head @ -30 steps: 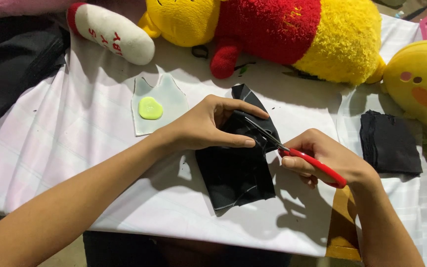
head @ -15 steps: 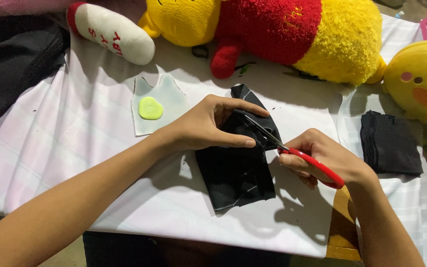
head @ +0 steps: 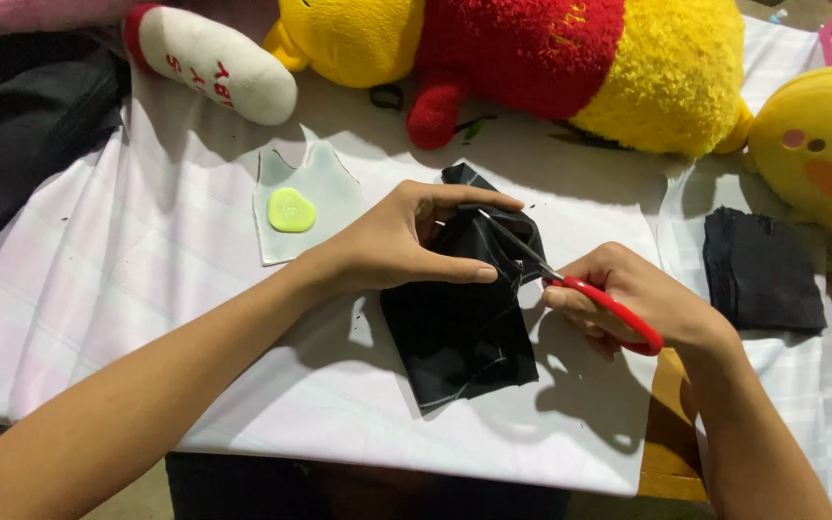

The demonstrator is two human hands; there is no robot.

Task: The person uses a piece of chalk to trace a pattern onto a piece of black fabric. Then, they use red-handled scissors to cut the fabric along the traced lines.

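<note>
Pinching soft black fabric (head: pixel 459 327) between our left hand (head: pixel 402 241) fingers, we grip red-handled scissors (head: pixel 580 289) in our right hand (head: pixel 633 299), near the bench's (head: pixel 146 289) front edge.

matt black cloth (head: pixel 459 332), glossy red-handled metal scissors (head: pixel 570 282)

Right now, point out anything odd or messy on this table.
Small dark snippets lie scattered on the white cloth beside the black fabric piece under the red-handled scissors. The cloth is creased. Nothing looks spilled or broken.
</note>
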